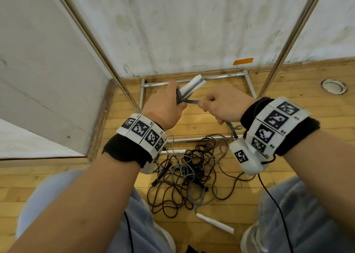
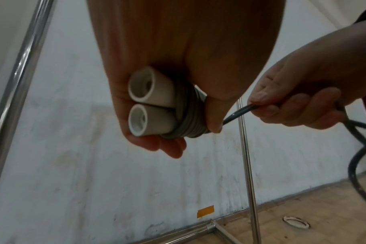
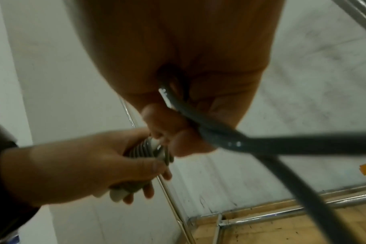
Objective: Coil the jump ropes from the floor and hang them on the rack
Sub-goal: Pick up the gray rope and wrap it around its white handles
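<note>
Both hands work close: left hand [image 1: 163,102] curls round white handles [image 2: 150,102], right hand [image 1: 224,106] pinches grey rope [image 2: 238,113]; slack could loosen the wraps.

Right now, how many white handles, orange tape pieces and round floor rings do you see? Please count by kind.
White handles: 4 (2 in the left hand, 2 on the floor)
Orange tape: 1
Floor ring: 1
Total: 6
</note>
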